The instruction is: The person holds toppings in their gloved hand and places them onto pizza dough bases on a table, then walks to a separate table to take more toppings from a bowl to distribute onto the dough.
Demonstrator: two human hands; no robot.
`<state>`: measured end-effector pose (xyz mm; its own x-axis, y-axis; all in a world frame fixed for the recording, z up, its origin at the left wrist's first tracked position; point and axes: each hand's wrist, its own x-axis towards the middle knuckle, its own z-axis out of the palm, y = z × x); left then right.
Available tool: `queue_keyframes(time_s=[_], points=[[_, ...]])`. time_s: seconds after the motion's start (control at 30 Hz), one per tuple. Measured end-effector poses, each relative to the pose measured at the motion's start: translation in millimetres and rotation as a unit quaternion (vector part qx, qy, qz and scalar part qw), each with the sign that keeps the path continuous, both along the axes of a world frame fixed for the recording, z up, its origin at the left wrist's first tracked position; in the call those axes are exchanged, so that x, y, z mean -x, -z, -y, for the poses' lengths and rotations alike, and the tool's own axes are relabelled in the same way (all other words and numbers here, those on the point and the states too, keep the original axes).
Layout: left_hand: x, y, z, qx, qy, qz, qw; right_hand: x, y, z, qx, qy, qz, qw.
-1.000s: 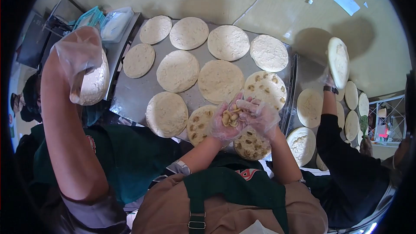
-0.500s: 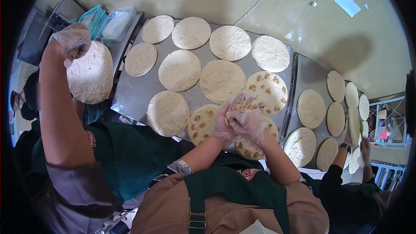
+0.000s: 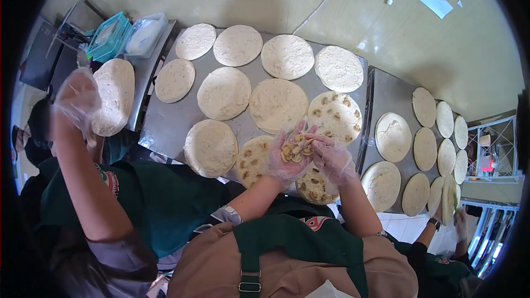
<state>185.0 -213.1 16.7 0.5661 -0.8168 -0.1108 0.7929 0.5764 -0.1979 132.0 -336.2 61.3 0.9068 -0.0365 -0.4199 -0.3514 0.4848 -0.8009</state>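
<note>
In the head view, a small pile of sliced mushrooms point(image 3: 294, 153) is carried in the palm of the left hand point(image 3: 282, 166), which is turned upward, with the fingers half open and curved around the pile. By the right hand point(image 3: 334, 161) the edge of this pile is reached; its fingers are bent and brought close together, but it cannot be told if a slice is gripped. Both hands are covered by clear gloves. Below them, mushroom slices are spread on the near dough round point(image 3: 316, 186), the left dough round point(image 3: 253, 161) and the far dough round point(image 3: 337, 111). These are laid on the metal table point(image 3: 165, 123), among plain rounds point(image 3: 279, 106). At left, a co-worker's gloved hand point(image 3: 79, 95) is seen near a raised dough round point(image 3: 115, 96).
</note>
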Motion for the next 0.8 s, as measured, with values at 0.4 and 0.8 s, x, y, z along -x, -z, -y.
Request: queue_keyframes(time_s=[0.4, 0.8], points=[[1.1, 12.6, -6.3, -0.036, -0.001, -0.035, 0.999, 3.8, 5.8, 26.0, -0.073, 0.08, -0.014, 0.994], [0.5, 10.4, -19.2, -0.047, -0.034, -0.009, 0.998, -5.2, 17.1, 61.1, -0.063, 0.154, -0.096, 0.981]])
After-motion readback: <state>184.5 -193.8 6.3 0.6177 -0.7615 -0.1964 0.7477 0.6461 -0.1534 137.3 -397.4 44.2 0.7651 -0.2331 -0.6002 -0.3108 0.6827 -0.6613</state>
